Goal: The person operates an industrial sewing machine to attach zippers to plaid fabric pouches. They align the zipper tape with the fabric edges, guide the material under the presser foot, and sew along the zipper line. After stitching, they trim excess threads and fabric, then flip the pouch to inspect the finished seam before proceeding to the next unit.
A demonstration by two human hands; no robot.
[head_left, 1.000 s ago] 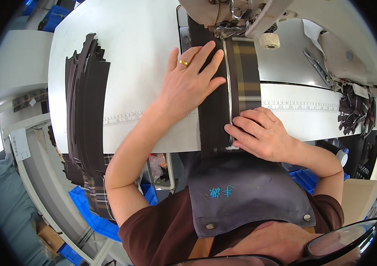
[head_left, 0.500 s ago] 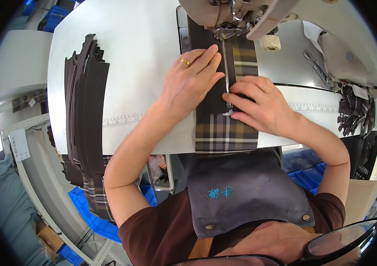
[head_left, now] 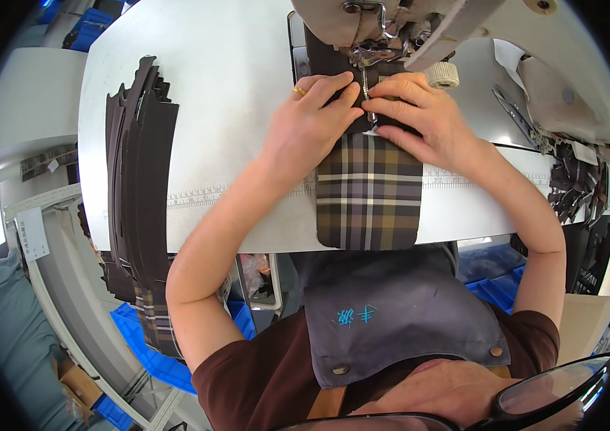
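A strip of dark brown and plaid fabric (head_left: 369, 194) with a metal zipper (head_left: 366, 93) along it runs beneath the presser foot (head_left: 366, 56) of a sewing machine (head_left: 420, 18). Just below the foot my left hand (head_left: 315, 115), open with slightly bent fingers and a gold ring, rests on the cloth left of the zipper. My right hand (head_left: 423, 115) lies right of the zipper, fingers apart, its fingertips touching the zipper and the cloth near the lower end of the zipper. Part of the fabric under both hands is hidden.
A pile of dark fabric strips (head_left: 140, 179) lies at the white table's (head_left: 233, 108) left, hanging over its front edge. Scissors (head_left: 509, 108) and dark trimmings (head_left: 574, 179) are at the right. Blue bins (head_left: 140, 337) are below the table; my apron (head_left: 398, 323) faces its front edge.
The fabric and zipper have moved up toward the machine, bringing the plaid end onto the tabletop. My right hand has moved up along the zipper; my left hand stays near the foot.
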